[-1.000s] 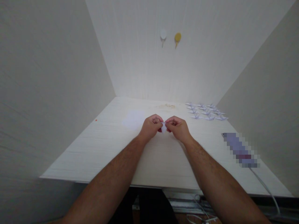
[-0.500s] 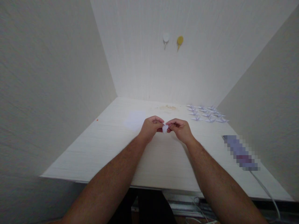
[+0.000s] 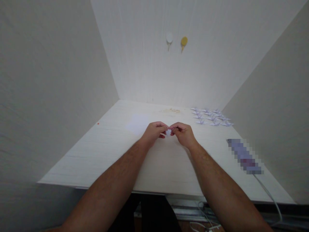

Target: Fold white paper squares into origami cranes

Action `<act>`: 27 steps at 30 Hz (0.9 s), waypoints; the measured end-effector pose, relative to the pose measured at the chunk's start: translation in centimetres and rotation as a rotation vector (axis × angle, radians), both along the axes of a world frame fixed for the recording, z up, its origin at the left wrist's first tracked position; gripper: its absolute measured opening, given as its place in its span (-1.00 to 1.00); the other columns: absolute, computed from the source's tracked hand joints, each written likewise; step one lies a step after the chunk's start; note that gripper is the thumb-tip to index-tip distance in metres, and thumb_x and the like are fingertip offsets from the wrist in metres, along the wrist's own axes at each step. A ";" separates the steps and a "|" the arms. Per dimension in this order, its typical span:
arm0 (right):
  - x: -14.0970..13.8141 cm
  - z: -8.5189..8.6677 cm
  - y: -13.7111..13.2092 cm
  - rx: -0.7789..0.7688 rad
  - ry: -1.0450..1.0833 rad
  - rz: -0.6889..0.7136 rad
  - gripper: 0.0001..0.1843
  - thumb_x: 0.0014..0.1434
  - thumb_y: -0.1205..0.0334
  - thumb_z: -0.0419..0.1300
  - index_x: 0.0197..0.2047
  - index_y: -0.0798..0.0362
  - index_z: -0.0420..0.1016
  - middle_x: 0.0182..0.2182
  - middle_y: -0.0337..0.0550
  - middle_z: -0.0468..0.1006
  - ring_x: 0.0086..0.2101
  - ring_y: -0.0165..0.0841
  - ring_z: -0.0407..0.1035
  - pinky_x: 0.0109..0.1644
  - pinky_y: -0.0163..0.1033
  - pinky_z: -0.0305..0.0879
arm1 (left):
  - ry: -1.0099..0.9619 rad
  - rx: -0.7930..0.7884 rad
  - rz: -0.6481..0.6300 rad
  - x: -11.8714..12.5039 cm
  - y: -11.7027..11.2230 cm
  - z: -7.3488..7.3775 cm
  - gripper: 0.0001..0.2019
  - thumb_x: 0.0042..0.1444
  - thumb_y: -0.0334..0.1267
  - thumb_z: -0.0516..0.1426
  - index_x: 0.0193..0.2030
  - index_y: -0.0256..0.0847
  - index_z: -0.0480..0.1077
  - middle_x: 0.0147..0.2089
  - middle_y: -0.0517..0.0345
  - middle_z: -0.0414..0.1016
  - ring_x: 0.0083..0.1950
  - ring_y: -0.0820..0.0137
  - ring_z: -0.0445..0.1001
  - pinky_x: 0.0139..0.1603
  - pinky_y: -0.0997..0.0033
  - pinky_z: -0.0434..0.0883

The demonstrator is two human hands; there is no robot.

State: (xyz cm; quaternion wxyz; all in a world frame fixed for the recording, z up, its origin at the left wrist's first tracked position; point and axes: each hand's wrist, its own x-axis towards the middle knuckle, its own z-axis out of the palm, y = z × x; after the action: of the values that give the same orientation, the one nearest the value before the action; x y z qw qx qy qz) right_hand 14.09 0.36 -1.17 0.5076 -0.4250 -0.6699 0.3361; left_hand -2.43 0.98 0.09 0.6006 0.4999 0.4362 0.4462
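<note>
Between my two hands is a small piece of folded white paper (image 3: pixel 168 132), held above the middle of the table. My left hand (image 3: pixel 155 131) pinches its left side with thumb and forefinger. On the other side, my right hand (image 3: pixel 182 132) grips it, fingertips nearly meeting those of the left. The fingers cover most of the paper, so its exact folds are hard to make out. Several folded paper cranes (image 3: pixel 213 117) stand in rows at the back right of the table. A pale stack or sheet of white paper (image 3: pixel 136 123) lies behind my left hand.
The white table (image 3: pixel 101 161) is boxed in by walls on three sides. A blurred-out flat device (image 3: pixel 243 156) with a cable (image 3: pixel 267 190) lies near the right edge. Two hooks, one white (image 3: pixel 169 38) and one yellow (image 3: pixel 184 41), are on the back wall.
My fingertips have drawn closer together over the folded paper, which shows less now. The whole view has shifted slightly.
</note>
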 end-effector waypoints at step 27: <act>-0.2 0.4 -0.1 -0.095 0.114 -0.055 -0.80 -0.02 0.13 0.31 -0.40 0.10 0.54 -0.55 -0.19 0.55 -0.55 -0.43 0.40 -0.45 -0.31 0.36 | 0.020 0.279 0.058 -0.2 0.9 -1.1 -0.81 -0.11 -0.22 0.30 -0.40 -0.31 0.49 -0.44 0.10 0.55 -0.41 0.43 0.51 -0.30 0.40 0.47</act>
State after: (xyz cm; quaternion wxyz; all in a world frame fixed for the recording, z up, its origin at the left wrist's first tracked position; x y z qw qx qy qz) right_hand 13.87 0.24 -0.80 0.5333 -0.4472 -0.6110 0.3772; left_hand -2.62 1.86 -1.04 0.5078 0.5702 0.3900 0.5148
